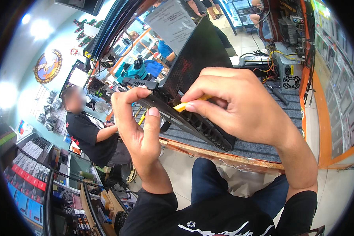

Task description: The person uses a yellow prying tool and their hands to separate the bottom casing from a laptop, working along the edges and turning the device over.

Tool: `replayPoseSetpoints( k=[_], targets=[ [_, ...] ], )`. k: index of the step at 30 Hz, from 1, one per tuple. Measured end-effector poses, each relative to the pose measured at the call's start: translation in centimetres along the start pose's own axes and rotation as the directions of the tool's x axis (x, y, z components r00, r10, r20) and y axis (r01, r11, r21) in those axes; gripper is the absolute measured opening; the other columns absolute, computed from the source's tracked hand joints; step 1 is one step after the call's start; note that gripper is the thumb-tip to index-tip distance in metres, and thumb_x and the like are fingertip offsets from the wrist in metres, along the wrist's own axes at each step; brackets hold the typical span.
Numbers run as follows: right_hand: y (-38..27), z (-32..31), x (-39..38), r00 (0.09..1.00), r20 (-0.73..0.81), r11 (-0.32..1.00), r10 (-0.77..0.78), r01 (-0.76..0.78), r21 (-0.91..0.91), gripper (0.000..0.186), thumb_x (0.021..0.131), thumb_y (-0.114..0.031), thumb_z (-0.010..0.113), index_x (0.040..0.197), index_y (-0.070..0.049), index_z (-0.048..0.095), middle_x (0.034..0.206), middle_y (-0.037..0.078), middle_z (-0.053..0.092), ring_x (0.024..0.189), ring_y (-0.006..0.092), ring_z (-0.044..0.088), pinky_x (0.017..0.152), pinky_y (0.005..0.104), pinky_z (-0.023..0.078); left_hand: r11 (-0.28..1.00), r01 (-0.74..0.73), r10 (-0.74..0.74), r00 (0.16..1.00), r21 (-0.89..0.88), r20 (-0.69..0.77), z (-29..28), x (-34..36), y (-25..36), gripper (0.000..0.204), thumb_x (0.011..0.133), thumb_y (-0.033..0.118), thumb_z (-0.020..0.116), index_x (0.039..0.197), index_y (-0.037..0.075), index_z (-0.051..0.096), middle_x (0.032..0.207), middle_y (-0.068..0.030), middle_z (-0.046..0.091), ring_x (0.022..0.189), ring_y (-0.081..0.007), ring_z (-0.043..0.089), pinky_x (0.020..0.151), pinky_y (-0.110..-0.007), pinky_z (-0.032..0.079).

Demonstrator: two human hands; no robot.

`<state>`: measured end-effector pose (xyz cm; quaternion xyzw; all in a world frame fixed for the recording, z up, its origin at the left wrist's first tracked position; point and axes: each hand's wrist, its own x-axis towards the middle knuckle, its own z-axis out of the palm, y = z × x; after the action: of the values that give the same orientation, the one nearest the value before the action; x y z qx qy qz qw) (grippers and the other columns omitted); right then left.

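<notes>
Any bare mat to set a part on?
Yes, two small patches: mat between the power supply and right forearm; mat between the black device, right wrist and orange bench edge. Crowded: beyond the right hand, with cables and a black tool.

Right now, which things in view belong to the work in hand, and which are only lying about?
Seemingly part of the work:
black device, perhaps a laptop
yellow tool, held in the right hand at the device's edge
left hand, also near that edge

Seemingly just lying about:
metal box with a fan
coloured wires
teal microscope
</notes>
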<state>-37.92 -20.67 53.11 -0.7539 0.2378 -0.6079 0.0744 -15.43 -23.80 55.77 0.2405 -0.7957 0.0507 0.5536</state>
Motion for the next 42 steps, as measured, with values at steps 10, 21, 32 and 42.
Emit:
replayPoseSetpoints(
  k=[10,21,32,42],
  targets=[
    [0.4,-1.5,0.5,0.977,0.064,0.978,0.203,-0.206,0.037,0.014,0.093,-0.012,0.071,0.095,0.002,0.072,0.089,0.016,0.070,0.081,0.0315,0.068,0.072,0.0372,0.053,1.000,0.001,-0.001,0.995,0.002,0.095,-0.6,-0.4,-0.1,0.036,0.086,0.010,0.063,0.119,-0.004,0.057,0.114,-0.0083,0.050,0.114,-0.0197,0.050,0.109,-0.034,0.034],
    [1.0,-1.0,0.7,0.999,0.009,0.999,0.047,-0.046,-0.024,0.006,0.093,-0.007,0.073,0.095,-0.001,0.073,0.081,0.005,0.063,0.064,0.0106,0.051,0.057,0.0275,0.039,1.000,-0.021,0.021,1.000,0.012,0.001,0.1,-0.3,-0.3,0.037,0.081,0.020,0.068,0.111,0.000,0.062,0.101,-0.0098,0.051,0.097,-0.0241,0.050,0.094,-0.034,0.039],
    [1.2,-1.2,1.1,0.998,-0.007,0.987,-0.064,0.062,-0.147,0.010,0.093,-0.011,0.073,0.093,-0.001,0.072,0.083,0.009,0.066,0.072,0.0213,0.061,0.063,0.0333,0.046,0.999,-0.032,0.032,0.999,-0.019,0.005,0.5,-0.4,0.0,0.040,0.081,0.017,0.070,0.115,-0.001,0.060,0.105,-0.0102,0.050,0.102,-0.0231,0.049,0.098,-0.034,0.037],
    [2.5,-1.7,-1.6,0.962,-0.049,0.954,0.270,-0.260,0.148,0.019,0.094,-0.017,0.071,0.098,0.001,0.073,0.089,0.015,0.074,0.080,0.0238,0.071,0.072,0.0325,0.053,0.980,-0.182,0.182,0.983,0.078,0.006,0.4,-1.4,-1.7,0.053,0.079,0.010,0.082,0.126,0.001,0.059,0.119,-0.0108,0.053,0.112,-0.0228,0.051,0.106,-0.036,0.039]
  ],
)
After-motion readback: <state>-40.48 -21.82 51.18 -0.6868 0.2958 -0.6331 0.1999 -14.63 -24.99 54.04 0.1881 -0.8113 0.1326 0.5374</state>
